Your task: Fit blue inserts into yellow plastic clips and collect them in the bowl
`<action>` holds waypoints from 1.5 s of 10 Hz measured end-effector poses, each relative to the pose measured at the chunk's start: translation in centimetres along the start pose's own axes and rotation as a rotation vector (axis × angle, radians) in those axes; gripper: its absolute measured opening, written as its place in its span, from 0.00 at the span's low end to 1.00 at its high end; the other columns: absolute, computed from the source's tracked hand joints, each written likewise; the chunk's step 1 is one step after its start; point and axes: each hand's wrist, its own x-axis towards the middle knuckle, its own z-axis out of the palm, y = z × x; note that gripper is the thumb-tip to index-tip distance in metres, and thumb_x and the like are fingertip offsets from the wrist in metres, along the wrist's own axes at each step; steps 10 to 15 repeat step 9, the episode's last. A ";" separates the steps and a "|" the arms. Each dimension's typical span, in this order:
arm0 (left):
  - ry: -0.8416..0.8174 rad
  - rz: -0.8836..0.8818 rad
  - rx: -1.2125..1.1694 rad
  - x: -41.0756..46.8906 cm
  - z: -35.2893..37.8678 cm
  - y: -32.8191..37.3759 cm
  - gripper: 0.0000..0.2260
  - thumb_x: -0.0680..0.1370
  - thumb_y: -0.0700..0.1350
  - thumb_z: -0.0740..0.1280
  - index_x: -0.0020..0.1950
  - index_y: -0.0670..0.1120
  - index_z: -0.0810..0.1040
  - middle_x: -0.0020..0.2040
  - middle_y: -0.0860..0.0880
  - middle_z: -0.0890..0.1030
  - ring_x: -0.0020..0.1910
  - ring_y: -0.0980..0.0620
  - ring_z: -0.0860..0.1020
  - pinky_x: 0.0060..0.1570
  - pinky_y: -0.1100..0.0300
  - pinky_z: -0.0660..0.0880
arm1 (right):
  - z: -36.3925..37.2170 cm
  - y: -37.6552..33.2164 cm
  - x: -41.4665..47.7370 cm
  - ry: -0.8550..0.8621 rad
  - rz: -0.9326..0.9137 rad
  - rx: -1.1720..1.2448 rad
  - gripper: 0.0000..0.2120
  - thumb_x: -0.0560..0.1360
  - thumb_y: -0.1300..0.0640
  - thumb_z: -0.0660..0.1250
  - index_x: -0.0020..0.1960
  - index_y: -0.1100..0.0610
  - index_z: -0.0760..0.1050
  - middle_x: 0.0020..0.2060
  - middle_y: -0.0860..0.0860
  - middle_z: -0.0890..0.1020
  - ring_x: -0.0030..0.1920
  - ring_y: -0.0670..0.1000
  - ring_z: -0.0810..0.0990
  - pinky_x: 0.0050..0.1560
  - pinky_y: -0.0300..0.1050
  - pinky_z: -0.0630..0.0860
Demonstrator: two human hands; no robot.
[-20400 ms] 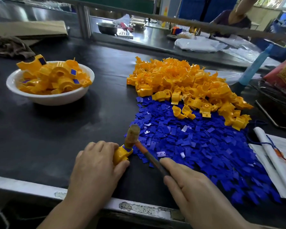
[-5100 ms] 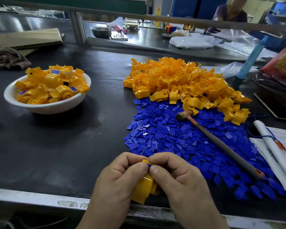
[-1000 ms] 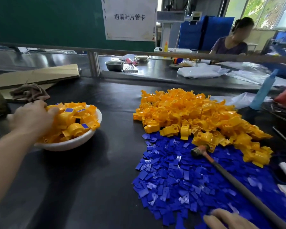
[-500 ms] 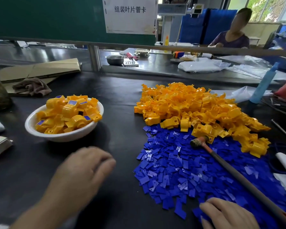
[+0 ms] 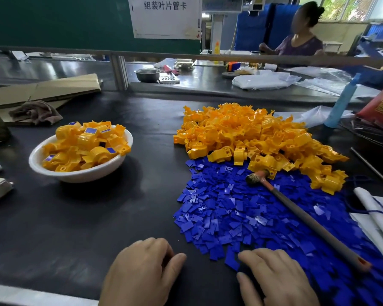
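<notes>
White bowl (image 5: 80,176) at left, heaped with yellow clips (image 5: 84,144) bearing blue squares; loose blue inserts (image 5: 226,208) at right; left hand (image 5: 142,272) slack, empty; right hand (image 5: 276,281) at inserts' near edge, grip unclear.

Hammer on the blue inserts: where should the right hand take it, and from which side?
Grip the hammer by the near end of its handle, coming from above with the right hand. The handle lies flat on the blue inserts, its end nearest that hand; the head rests far off beside the yellow clips.
</notes>
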 end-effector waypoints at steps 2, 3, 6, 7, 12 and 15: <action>-0.004 0.005 0.110 0.1 0.6 0.4 0.17 0.74 0.69 0.54 0.44 0.56 0.68 0.43 0.60 0.74 0.49 0.61 0.72 0.46 0.67 0.65 | 0.6 -0.2 -0.4 -0.059 0.031 0.008 0.22 0.48 0.52 0.84 0.40 0.48 0.81 0.34 0.46 0.79 0.31 0.51 0.78 0.29 0.43 0.75; 0.001 0.058 0.146 0.4 1.1 0.6 0.18 0.72 0.70 0.54 0.49 0.58 0.69 0.46 0.61 0.74 0.50 0.61 0.71 0.50 0.66 0.66 | 1.0 -0.1 -0.3 -0.055 0.041 0.039 0.21 0.50 0.59 0.83 0.40 0.49 0.80 0.35 0.46 0.78 0.33 0.51 0.77 0.29 0.44 0.76; -0.045 0.219 0.197 2.8 3.1 3.3 0.31 0.71 0.69 0.55 0.71 0.59 0.66 0.66 0.58 0.70 0.66 0.53 0.68 0.61 0.54 0.66 | -0.3 1.6 1.4 -0.058 -0.020 0.002 0.12 0.77 0.52 0.64 0.59 0.47 0.72 0.55 0.44 0.72 0.55 0.48 0.69 0.56 0.41 0.70; -0.052 0.223 0.187 2.5 2.5 3.1 0.27 0.66 0.65 0.64 0.60 0.53 0.80 0.58 0.53 0.79 0.56 0.49 0.79 0.50 0.51 0.76 | -1.1 0.7 -0.3 -0.013 -0.011 0.044 0.11 0.64 0.53 0.74 0.45 0.49 0.78 0.42 0.47 0.77 0.41 0.51 0.78 0.39 0.44 0.78; 0.073 0.235 0.156 1.2 2.4 2.0 0.19 0.62 0.63 0.66 0.43 0.52 0.85 0.45 0.52 0.83 0.44 0.47 0.83 0.36 0.50 0.78 | -0.8 -0.5 -1.5 -0.160 -0.128 -0.022 0.09 0.60 0.39 0.66 0.35 0.41 0.78 0.31 0.41 0.75 0.31 0.42 0.75 0.30 0.32 0.71; 0.073 0.235 0.156 1.2 2.4 2.0 0.19 0.62 0.63 0.66 0.43 0.52 0.85 0.45 0.52 0.83 0.44 0.47 0.83 0.36 0.50 0.78 | -0.8 -0.5 -1.5 -0.160 -0.128 -0.022 0.09 0.60 0.39 0.66 0.35 0.41 0.78 0.31 0.41 0.75 0.31 0.42 0.75 0.30 0.32 0.71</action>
